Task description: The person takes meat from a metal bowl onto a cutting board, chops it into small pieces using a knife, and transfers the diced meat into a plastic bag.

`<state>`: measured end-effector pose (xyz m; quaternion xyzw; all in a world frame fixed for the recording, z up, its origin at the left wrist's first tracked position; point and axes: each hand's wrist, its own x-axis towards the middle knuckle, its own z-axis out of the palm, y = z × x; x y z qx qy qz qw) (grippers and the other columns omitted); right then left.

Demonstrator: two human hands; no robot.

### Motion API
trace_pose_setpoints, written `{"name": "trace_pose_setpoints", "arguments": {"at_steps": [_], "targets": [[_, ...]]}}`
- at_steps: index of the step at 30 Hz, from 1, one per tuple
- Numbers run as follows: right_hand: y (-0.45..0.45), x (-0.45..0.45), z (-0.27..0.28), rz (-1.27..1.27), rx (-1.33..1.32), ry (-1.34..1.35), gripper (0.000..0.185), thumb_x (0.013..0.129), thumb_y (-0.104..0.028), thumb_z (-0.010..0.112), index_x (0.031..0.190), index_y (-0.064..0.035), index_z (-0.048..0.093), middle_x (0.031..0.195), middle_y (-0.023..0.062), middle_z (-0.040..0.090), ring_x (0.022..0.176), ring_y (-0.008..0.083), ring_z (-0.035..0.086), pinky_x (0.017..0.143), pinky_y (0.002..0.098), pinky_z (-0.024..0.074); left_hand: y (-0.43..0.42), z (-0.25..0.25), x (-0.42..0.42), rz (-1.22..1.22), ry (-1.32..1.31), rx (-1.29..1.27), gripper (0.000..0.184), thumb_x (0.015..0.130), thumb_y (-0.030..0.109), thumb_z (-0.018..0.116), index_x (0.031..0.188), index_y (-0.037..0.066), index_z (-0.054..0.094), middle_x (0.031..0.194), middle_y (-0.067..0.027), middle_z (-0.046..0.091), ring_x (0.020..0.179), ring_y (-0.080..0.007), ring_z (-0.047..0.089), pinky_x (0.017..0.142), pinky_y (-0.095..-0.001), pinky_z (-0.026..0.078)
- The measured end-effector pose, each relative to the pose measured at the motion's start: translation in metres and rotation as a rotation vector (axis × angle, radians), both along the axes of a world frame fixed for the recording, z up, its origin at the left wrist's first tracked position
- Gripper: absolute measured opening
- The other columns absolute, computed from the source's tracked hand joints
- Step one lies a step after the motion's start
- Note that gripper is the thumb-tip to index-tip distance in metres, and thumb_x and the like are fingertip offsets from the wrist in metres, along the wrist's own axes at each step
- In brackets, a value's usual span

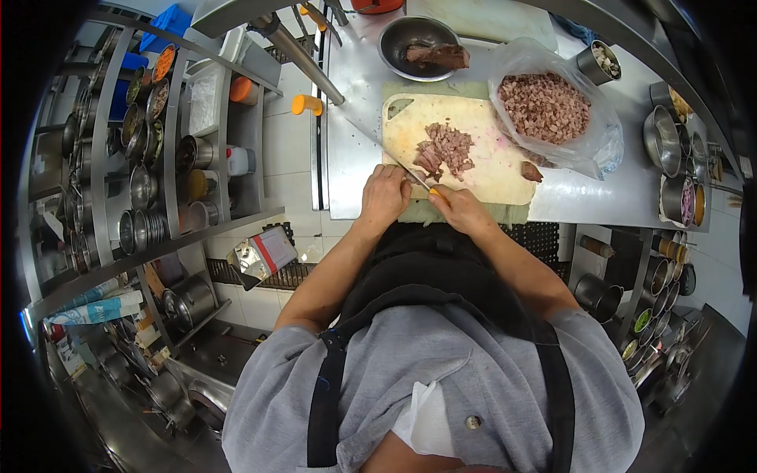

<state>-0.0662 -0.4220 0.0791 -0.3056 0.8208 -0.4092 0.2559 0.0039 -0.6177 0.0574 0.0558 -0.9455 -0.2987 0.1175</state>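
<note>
My right hand (461, 208) is closed around the orange handle of a kitchen knife (400, 163). The blade slants up and left across the cutting board (499, 180), its tip past the board's left edge. At the board's lower left, my left hand (386, 191) has its fingers curled down close beside the blade; whatever lies under them is hidden. Just beyond the blade is a loose heap of diced meat (446, 150). A small dark chunk of meat (531, 172) sits at the board's right edge.
A clear plastic bag (607, 146) full of diced meat (544, 106) overlaps the board's upper right. Behind the board stands a metal bowl (392, 61) with a large meat piece (438, 56). Metal containers (662, 140) line the right side; a shelf rack (102, 142) fills the left.
</note>
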Motion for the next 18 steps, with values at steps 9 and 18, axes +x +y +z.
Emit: {"name": "trace_pose_setpoints", "arguments": {"at_steps": [9, 18], "targets": [[0.023, 0.004, 0.023, -0.096, 0.032, -0.055, 0.031, 0.101, -0.03, 0.059, 0.116, -0.0036, 0.066, 0.077, 0.0246, 0.065, 0.073, 0.0439, 0.065, 0.068, 0.0483, 0.0498, -0.009, -0.006, -0.003, -0.102, -0.02, -0.045, 0.026, 0.079, 0.008, 0.071, 0.104, 0.004, 0.066, 0.101, -0.0127, 0.064, 0.095, -0.0342, 0.06, 0.082, -0.0433, 0.051], [0.076, -0.005, 0.019, -0.371, 0.156, -0.119, 0.038, 0.102, -0.035, 0.056, 0.122, -0.0041, 0.065, 0.072, 0.0233, 0.063, 0.07, 0.0385, 0.065, 0.067, 0.0442, 0.0484, -0.022, 0.012, -0.057, -0.507, -0.109, -0.296, 0.062, 0.08, 0.01, 0.071, 0.14, 0.014, 0.054, 0.146, -0.011, 0.047, 0.141, -0.0307, 0.04, 0.103, -0.0484, 0.042]]}}
